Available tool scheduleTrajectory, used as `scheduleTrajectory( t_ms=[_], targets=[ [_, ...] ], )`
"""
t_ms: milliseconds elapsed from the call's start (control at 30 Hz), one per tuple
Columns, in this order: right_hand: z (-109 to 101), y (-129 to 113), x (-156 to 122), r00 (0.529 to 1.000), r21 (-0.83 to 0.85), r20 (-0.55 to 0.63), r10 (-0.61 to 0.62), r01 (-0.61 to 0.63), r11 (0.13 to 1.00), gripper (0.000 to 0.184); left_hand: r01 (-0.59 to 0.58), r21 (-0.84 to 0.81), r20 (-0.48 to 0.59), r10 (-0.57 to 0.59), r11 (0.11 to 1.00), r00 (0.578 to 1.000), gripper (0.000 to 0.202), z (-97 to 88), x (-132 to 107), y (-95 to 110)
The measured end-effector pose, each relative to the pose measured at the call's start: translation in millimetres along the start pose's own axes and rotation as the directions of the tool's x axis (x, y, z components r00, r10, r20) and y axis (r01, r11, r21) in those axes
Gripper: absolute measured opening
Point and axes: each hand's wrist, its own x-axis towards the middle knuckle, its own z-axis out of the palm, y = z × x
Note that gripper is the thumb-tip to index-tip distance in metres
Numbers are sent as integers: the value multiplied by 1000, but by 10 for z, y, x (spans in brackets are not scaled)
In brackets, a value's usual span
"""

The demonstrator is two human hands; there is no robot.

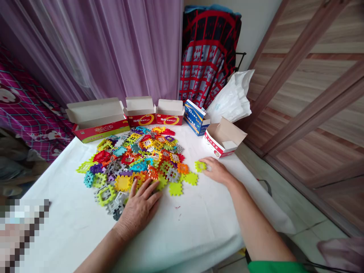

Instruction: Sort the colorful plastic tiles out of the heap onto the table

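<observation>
A heap of colourful notched plastic building tiles (pixel 133 151) lies spread on a white-covered table (pixel 204 220). At its near edge my left hand (pixel 142 203) rests with fingers spread, the fingertips touching an orange tile and green ones. My right hand (pixel 217 170), to the right of the heap, grips a lime-green tile (pixel 200 166) by its right side between thumb and fingers. Flat lime-green tiles, one of them a solid square (pixel 176 188), lie between the two hands. An orange tile (pixel 182 168) sits just left of them.
Open boxes line the back: a long red-green box (pixel 102 131), two red boxes (pixel 142 120) (pixel 170 119), a blue box (pixel 195 119) and a red-white box (pixel 217 146) nearest my right hand. Behind them stands a white plastic bag (pixel 231 98). The table's right edge drops to a tiled floor.
</observation>
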Motion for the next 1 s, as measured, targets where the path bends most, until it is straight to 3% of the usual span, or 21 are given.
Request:
scheduleTrajectory(
  t_ms=[133,267,433,633,833,1000],
  targets=[
    [84,21,77,987,-44,-153,46,-53,998,32,50,73,3,-50,996,999,26,-73,-72,-219],
    [131,-122,-27,940,-38,-341,37,-53,998,23,140,104,-20,-139,985,990,28,-120,-94,-288],
    [217,-459,-381,966,-38,-243,-83,76,996,18,242,119,-80,-234,963,969,28,-161,-126,-269],
    [309,-689,-505,984,-155,-173,-43,16,988,34,249,119,-48,-245,961,968,27,-170,-175,-280],
    [404,-773,-520,969,-209,-248,5,-59,976,31,223,117,-8,-224,968,975,29,-153,-200,-305],
    [454,-693,-607,946,-147,-325,18,-69,987,32,191,106,2,-192,976,981,28,-118,-213,-349]
  ],
)
